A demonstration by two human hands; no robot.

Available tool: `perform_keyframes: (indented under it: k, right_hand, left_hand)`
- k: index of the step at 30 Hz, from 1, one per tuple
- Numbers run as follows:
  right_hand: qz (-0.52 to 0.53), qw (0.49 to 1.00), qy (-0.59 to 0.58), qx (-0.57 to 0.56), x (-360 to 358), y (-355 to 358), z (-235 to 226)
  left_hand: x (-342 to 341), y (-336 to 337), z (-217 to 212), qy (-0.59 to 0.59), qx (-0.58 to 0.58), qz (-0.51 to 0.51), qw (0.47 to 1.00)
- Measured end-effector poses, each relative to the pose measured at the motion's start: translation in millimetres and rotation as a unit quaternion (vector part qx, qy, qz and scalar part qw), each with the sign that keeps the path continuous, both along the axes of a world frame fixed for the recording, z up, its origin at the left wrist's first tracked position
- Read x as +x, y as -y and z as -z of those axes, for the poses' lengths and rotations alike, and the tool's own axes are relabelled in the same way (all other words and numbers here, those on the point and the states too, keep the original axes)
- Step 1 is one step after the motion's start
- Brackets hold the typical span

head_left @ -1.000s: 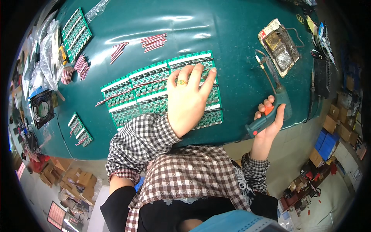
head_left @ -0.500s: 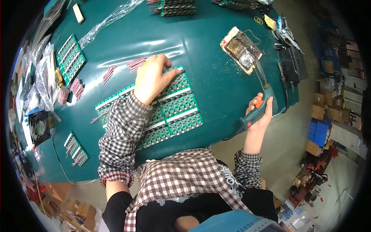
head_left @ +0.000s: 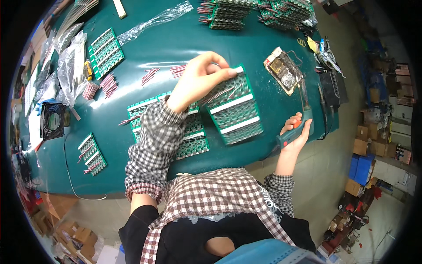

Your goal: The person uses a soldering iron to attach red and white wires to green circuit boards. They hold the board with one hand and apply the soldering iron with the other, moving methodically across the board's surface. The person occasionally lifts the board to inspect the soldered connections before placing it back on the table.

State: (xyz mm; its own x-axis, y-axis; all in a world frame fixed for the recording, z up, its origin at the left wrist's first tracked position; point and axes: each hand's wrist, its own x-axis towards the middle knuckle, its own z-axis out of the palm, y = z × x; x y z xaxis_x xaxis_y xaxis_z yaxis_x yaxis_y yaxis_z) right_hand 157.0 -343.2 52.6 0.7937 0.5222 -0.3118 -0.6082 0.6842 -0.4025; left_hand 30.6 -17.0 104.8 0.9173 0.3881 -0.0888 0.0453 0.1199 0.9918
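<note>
Pinched at its top edge between the thumb and fingers of my left hand point(head_left: 200, 81) is a green circuit board panel point(head_left: 239, 112), with pale strips across it and a few thin wires lying near its top. It looks tilted and partly lifted, and is slightly blurred. Beside it, more green circuit board panels point(head_left: 192, 138) lie on the table, partly hidden under my left forearm. My right hand point(head_left: 298, 140) is wrapped round a green soldering gun point(head_left: 286, 137) with a red trigger. The gun's long tip reaches to a dirty solder tray point(head_left: 281, 72).
Red-and-white wire bundles point(head_left: 150, 76) lie beyond my left arm. At the left are another board panel point(head_left: 106, 53), a smaller board point(head_left: 92, 154), plastic bags point(head_left: 72, 66) and a black fan point(head_left: 53, 121). Stacked boards point(head_left: 226, 15) stand at the back; a black box point(head_left: 330, 86) sits far right.
My left hand has moved right and drawn one board panel away from the others, tilting it up. My right hand keeps the soldering gun at the solder tray. The whole view has shifted somewhat.
</note>
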Motion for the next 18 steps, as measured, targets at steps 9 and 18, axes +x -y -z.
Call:
perform_keyframes:
  k: [9, 18]
  right_hand:
    - [-0.053, 0.997, -0.002, 0.060, 4, -7, 24]
    - [-0.096, 0.992, 0.043, 0.065, 10, -5, 24]
  left_hand:
    - [-79, 23, -63, 0.109, -0.224, -0.148, 0.957]
    - [-90, 29, -49, 0.080, -0.312, -0.129, 0.938]
